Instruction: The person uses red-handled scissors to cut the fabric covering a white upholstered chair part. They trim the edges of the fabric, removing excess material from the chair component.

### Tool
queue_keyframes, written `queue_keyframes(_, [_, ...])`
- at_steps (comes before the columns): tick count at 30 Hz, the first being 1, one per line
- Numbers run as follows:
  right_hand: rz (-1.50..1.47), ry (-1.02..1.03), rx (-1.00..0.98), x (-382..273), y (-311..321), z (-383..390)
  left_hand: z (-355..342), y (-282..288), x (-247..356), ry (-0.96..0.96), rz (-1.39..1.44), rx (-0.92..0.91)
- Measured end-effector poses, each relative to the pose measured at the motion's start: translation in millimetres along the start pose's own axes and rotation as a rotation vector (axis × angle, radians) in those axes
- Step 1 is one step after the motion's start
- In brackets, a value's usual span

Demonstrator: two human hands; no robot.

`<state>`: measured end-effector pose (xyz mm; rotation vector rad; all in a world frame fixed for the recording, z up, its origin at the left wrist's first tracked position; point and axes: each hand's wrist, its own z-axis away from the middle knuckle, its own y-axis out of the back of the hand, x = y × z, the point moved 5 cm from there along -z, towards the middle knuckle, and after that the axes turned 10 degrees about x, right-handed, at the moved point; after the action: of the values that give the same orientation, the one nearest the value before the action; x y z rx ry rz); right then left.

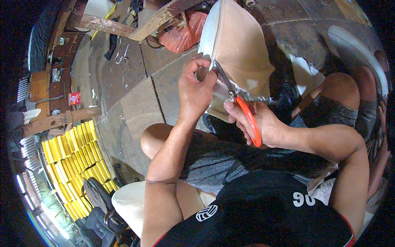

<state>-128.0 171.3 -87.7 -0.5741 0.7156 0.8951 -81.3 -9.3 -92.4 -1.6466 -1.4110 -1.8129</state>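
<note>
My left hand (194,88) grips the lower edge of a large curved tan sheet with a pale, shiny rim (238,45), held up over my knees. My right hand (257,123) is closed around the orange handles of a pair of scissors (247,117). Their metal blades reach up into the sheet's edge right beside my left fingers. A cut strip of the pale material hangs below the blades. I am seated, and both forearms rise from the lower edge of the view.
An orange plastic bag (183,33) lies beyond the sheet on the worn brown floor (135,94). Wooden planks (103,24) lie at the upper left. Rows of yellow pieces (74,160) are stacked at the left. A pale curved sheet (131,201) rests under my left arm.
</note>
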Motion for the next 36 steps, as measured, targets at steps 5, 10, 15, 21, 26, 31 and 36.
queue_keyframes(5, [0.118, 0.162, 0.061, -10.4, 6.5, 1.7, 2.7, -4.1, 3.6, 0.036, -0.006, -0.077])
queue_keyframes(10, [0.228, 0.648, 0.401, -42.8, 30.1, -12.4, 1.9, -3.9, 3.0, 0.182, 0.229, -0.052])
queue_keyframes(15, [0.540, 0.737, 0.561, -45.2, 44.2, -50.7, 3.4, -1.7, 3.5, 0.030, -0.051, -0.034])
queue_keyframes(21, [0.652, 0.808, 0.598, -49.3, 59.6, -64.2, 2.0, -1.9, 6.0, 0.078, 0.011, -0.062])
queue_keyframes(26, [0.633, 0.804, 0.761, -67.6, 84.8, -74.1, -2.1, 3.1, 10.6, -0.009, -0.148, -0.066])
queue_keyframes(31, [0.566, 0.829, 0.683, -64.7, 75.7, -65.9, 3.7, 0.2, 16.6, -0.327, -0.353, -0.072])
queue_keyframes(36, [0.565, 0.893, 0.661, -66.8, 68.1, -64.7, 3.6, -6.1, 11.7, -0.359, -0.358, -0.045])
